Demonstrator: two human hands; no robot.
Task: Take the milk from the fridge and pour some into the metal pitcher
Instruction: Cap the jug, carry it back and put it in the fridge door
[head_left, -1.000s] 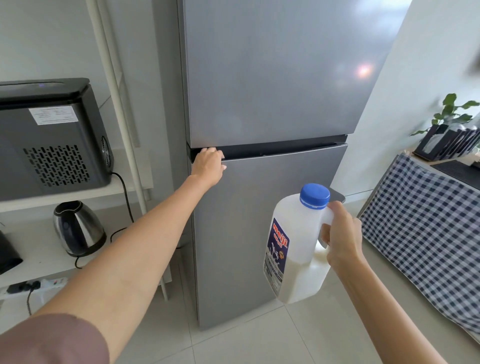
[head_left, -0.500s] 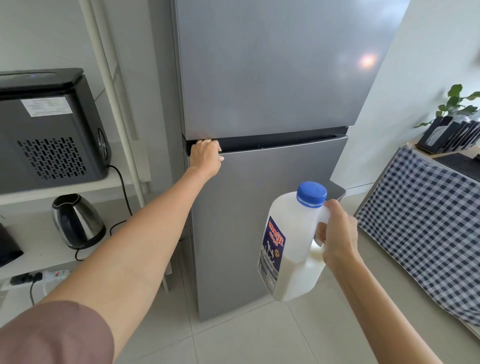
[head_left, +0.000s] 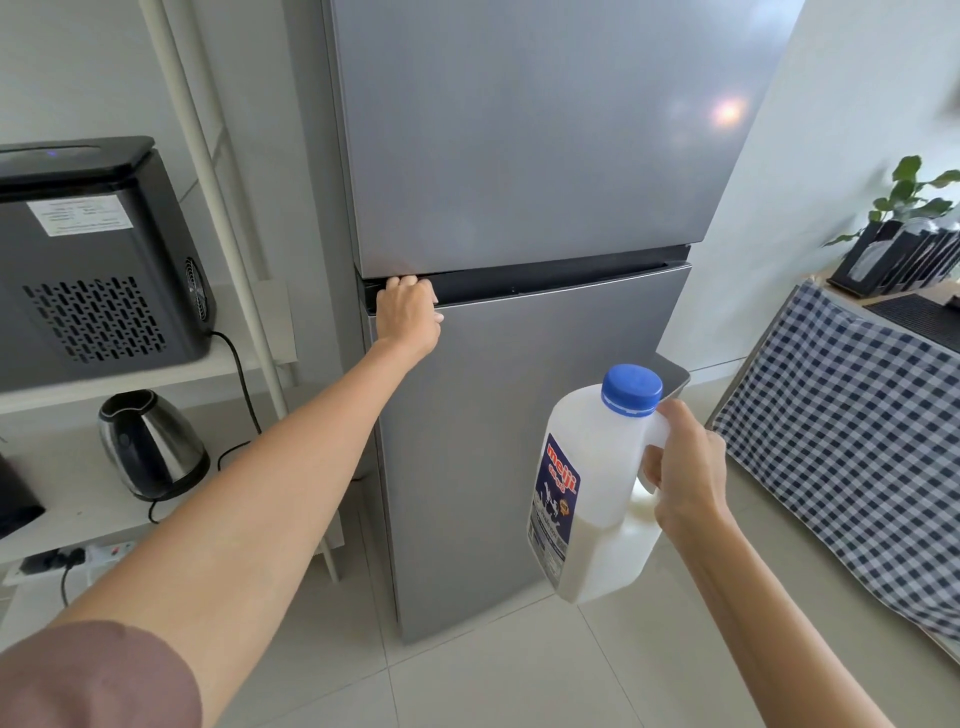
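Observation:
A tall grey two-door fridge (head_left: 519, 156) stands straight ahead with both doors closed. My left hand (head_left: 408, 317) rests on the top edge of the lower door, fingers curled into the dark handle gap at its left end. My right hand (head_left: 685, 467) grips the handle of a white plastic milk jug (head_left: 592, 493) with a blue cap and a blue and red label. The jug hangs upright in front of the lower door, about a third full. No metal pitcher is in view.
A white shelf unit (head_left: 104, 374) on the left carries a black appliance (head_left: 88, 260), a steel kettle (head_left: 150, 441) and a power strip (head_left: 72, 558). At right a counter draped in blue checked cloth (head_left: 841, 447) holds a plant (head_left: 914, 192) and black frames. Pale floor tiles (head_left: 493, 675) lie below.
My left hand stays on the lower door's top edge. The jug in my right hand has sunk slightly and the view has shifted a little.

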